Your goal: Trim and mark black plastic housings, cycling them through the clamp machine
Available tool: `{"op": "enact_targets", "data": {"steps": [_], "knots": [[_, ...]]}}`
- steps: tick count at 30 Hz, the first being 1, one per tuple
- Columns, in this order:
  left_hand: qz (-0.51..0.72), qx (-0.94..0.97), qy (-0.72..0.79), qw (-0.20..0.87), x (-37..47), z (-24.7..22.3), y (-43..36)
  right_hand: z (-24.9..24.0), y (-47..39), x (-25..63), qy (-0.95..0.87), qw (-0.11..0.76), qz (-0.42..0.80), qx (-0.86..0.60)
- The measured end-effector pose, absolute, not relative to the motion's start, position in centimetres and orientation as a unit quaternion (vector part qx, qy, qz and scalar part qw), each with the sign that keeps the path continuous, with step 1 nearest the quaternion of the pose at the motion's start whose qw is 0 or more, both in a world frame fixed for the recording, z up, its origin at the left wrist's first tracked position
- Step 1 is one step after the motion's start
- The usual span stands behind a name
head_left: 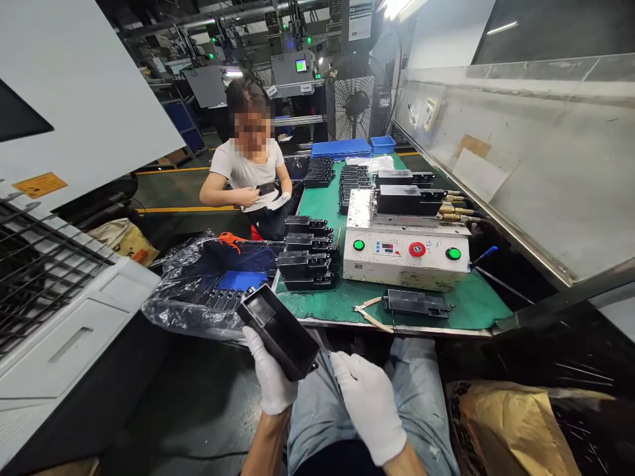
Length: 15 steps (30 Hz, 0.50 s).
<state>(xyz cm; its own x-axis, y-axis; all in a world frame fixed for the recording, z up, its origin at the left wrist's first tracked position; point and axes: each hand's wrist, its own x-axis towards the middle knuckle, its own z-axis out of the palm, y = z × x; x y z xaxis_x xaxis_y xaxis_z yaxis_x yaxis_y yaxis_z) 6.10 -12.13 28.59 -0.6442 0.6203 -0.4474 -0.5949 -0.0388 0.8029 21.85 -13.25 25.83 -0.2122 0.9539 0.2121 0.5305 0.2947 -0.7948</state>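
In a white glove, my left hand (270,373) is wrapped around a black plastic box-shaped part (280,330), held tilted above my lap. The part has a rectangular recess near its upper end. My right hand (364,396), also gloved, is closed beside the lower right corner of the part. A thin dark thing seems to stick out of its fingers, too small to make out. At the table's front edge lie side cutters (368,313) with cream handles, touching another black plastic part (417,304).
Stacked black parts (305,254) line the left of the green table (342,304). A white control box (407,254) with buttons carries more parts. Plastic-lined bin (183,301) stands left. A person (251,165) sits beyond it, holding a small black piece. A paper sack (516,423) lies right.
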Motion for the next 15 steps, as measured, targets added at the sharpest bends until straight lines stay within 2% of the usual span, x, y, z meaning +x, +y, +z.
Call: {"op": "enact_targets", "data": {"steps": [4, 10, 15], "knots": [[0.715, -0.004, 0.504, 0.484, 6.7, 30.4, -12.6, 27.2, -11.7, 24.5, -0.746, 0.347, 0.328, -0.464], [0.672, 0.041, 0.471, 0.570, 7.4, 31.4, -12.7, 30.7, -10.7, 27.4, -0.865, 0.217, 0.263, -0.367], [0.626, 0.038, 0.514, 0.585, 8.3, 31.8, -13.2, 30.7, -10.1, 28.2, -0.886, 0.215, 0.228, -0.343]]}}
